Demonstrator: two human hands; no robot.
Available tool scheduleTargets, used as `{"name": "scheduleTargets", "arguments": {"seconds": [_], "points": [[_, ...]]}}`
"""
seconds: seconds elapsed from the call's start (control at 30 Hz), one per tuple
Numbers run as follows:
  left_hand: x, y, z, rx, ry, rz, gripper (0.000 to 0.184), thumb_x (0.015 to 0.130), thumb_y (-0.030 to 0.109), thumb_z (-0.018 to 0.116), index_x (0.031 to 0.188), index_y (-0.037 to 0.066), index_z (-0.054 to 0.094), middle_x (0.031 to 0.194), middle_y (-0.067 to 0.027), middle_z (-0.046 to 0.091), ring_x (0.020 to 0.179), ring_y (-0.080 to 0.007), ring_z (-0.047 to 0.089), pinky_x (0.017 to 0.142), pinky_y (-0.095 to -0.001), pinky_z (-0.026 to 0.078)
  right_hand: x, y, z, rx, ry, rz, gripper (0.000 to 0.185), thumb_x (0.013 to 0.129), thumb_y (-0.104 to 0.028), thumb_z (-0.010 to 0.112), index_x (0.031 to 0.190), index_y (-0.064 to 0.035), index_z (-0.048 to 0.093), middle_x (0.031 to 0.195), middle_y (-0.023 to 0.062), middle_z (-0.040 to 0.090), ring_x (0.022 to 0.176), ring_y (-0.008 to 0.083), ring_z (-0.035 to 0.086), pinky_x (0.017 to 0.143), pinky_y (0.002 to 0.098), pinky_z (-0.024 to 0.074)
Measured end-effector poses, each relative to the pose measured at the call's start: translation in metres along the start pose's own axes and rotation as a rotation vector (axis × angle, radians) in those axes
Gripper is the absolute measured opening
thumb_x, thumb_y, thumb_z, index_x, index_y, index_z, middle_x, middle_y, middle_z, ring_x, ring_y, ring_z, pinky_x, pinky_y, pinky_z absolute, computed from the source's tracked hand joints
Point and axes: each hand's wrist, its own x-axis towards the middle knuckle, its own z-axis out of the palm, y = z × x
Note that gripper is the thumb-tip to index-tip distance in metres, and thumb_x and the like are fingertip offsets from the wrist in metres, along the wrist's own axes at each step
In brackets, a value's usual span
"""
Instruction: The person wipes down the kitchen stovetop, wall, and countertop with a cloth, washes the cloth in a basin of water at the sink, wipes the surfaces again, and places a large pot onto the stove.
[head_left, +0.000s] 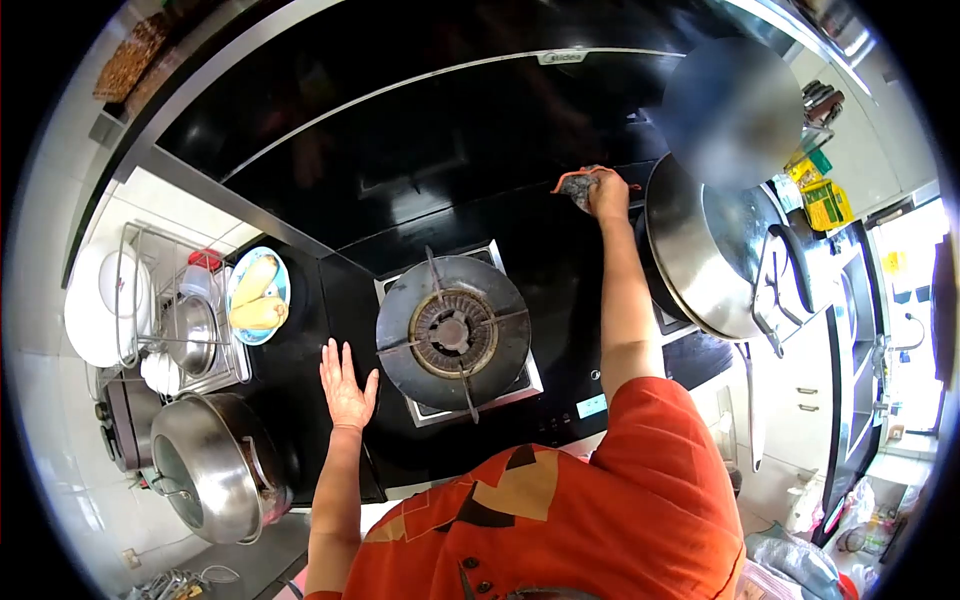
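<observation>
Cloth [574, 190], one, grey with an orange edging. Located at the rear edge of the counter [572, 300], right of centre, by the foot of the black back panel [440, 150]. Long axis roughly along that rear edge; free end pointing to the counter's left side, a scrap of orange showing beyond the knuckles.

Right hand [608, 194]: fingers clamped on the cloth from above, arm at full reach. The bunched grip probably keeps the fabric gathered under the fingers; whether it bears on counter or panel, I cannot tell from here.

Left hand [348, 387]: holding nothing, fingers straight and slightly apart, palm down, left of the burner [453, 333]. I judge it is set there to steady the leaning body.

Lidded pan [675, 235], steel, at the counter's right side, its long handle [753, 410] pointing past the front edge.

Dish [286, 285], blue-rimmed, at the left side, bearing pale yellow cobs [256, 313]; beside it a wire rack [126, 300], seemingly for keeping bowls together.

Steel pot [225, 470], glass-lidded, near the front left corner.

Yellow packets [826, 205], beyond the pan, toward the rear right corner.
</observation>
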Motion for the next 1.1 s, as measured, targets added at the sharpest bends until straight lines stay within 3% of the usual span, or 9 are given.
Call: {"name": "scheduleTargets", "arguments": {"seconds": [0.07, 0.2, 0.23, 0.4, 0.47, 0.67, 0.73, 0.87, 1.1], "points": [[0.0, -0.001, 0.003, 0.017, 0.002, 0.016, 0.072, 0.085, 0.034, 0.065, 0.144, 0.002, 0.037, 0.154, -0.0203, 0.024, 0.143, -0.0376, 0.022, 0.116, -0.0497, 0.019, -0.004, 0.01, 0.021, -0.244, 0.194, -0.21, 0.031, 0.075, 0.002, 0.06, 0.105, -0.0018, 0.069, 0.102, 0.0198, 0.068, 0.098, 0.0361, 0.064, 0.091, 0.0403, 0.05], [-0.002, -0.006, 0.008, 0.041, 0.025, 0.041, 0.072, 0.086, 0.033, 0.065, 0.144, 0.002, 0.036, 0.155, -0.0201, 0.024, 0.143, -0.0377, 0.022, 0.116, -0.0499, 0.02, -0.069, -0.012, -0.01, -0.258, 0.155, -0.321, 0.041, 0.074, -0.003, 0.063, 0.113, 0.0051, 0.058, 0.117, 0.0265, 0.059, 0.111, 0.0414, 0.056, 0.098, 0.0444, 0.0451], [-0.002, -0.008, 0.01, 0.047, 0.024, 0.039, 0.072, 0.086, 0.034, 0.065, 0.144, 0.002, 0.036, 0.155, -0.0201, 0.024, 0.143, -0.0377, 0.022, 0.116, -0.0498, 0.02, -0.081, -0.003, -0.006, -0.321, 0.099, -0.3, 0.043, 0.077, -0.009, 0.064, 0.119, 0.0013, 0.055, 0.12, 0.0208, 0.057, 0.116, 0.0359, 0.052, 0.101, 0.0431, 0.0422], [-0.003, -0.009, 0.01, 0.042, 0.055, 0.078, 0.07, 0.088, 0.034, 0.063, 0.144, 0.002, 0.036, 0.155, -0.0196, 0.024, 0.143, -0.0378, 0.022, 0.115, -0.0495, 0.021, -0.146, -0.021, -0.04, -0.337, 0.046, -0.265, 0.041, 0.076, -0.009, 0.066, 0.115, 0.0022, 0.055, 0.121, 0.0201, 0.056, 0.117, 0.0355, 0.051, 0.104, 0.0432, 0.0394], [-0.003, -0.009, 0.01, 0.049, 0.04, 0.062, 0.07, 0.088, 0.035, 0.063, 0.144, 0.002, 0.036, 0.155, -0.0191, 0.023, 0.143, -0.0376, 0.022, 0.115, -0.0495, 0.021, -0.174, -0.013, -0.052, -0.31, 0.039, -0.272, 0.052, 0.075, -0.005, 0.066, 0.124, 0.0016, 0.05, 0.123, 0.0206, 0.053, 0.119, 0.039, 0.049, 0.104, 0.0458, 0.0389], [-0.005, -0.011, 0.012, 0.046, 0.05, 0.059, 0.07, 0.089, 0.036, 0.062, 0.145, 0.002, 0.035, 0.155, -0.0189, 0.022, 0.144, -0.0371, 0.021, 0.116, -0.0497, 0.02, -0.283, -0.022, -0.11, -0.23, -0.09, -0.191, 0.056, 0.07, 0.002, 0.057, 0.126, 0.0041, 0.05, 0.126, 0.0283, 0.051, 0.118, 0.044, 0.05, 0.104, 0.0473, 0.0389], [-0.005, -0.01, 0.012, 0.037, 0.035, 0.039, 0.07, 0.089, 0.035, 0.062, 0.145, 0.003, 0.034, 0.155, -0.019, 0.022, 0.144, -0.0376, 0.021, 0.116, -0.0502, 0.021, -0.301, -0.029, -0.118, -0.234, -0.165, -0.155, 0.052, 0.07, -0.003, 0.067, 0.12, 0.0041, 0.054, 0.13, 0.0252, 0.049, 0.127, 0.0422, 0.043, 0.106, 0.0467, 0.0366], [-0.004, -0.007, 0.009, 0.033, 0.04, 0.04, 0.07, 0.089, 0.035, 0.062, 0.145, 0.003, 0.033, 0.156, -0.0192, 0.021, 0.144, -0.0383, 0.02, 0.115, -0.0513, 0.021, -0.274, -0.052, -0.108, -0.224, -0.158, -0.34, 0.057, 0.069, -0.014, 0.076, 0.122, -0.0023, 0.059, 0.128, 0.0211, 0.05, 0.125, 0.0417, 0.042, 0.104, 0.0486, 0.0365], [-0.001, -0.005, 0.006, 0.022, 0.002, 0.016, 0.073, 0.087, 0.034, 0.064, 0.145, 0.003, 0.034, 0.155, -0.0197, 0.022, 0.144, -0.0382, 0.02, 0.115, -0.0515, 0.02, -0.148, -0.071, -0.006, -0.212, -0.261, -0.613, 0.051, 0.076, -0.013, 0.073, 0.125, -0.014, 0.061, 0.134, 0.0164, 0.049, 0.129, 0.0388, 0.041, 0.106, 0.0455, 0.0374]]}}
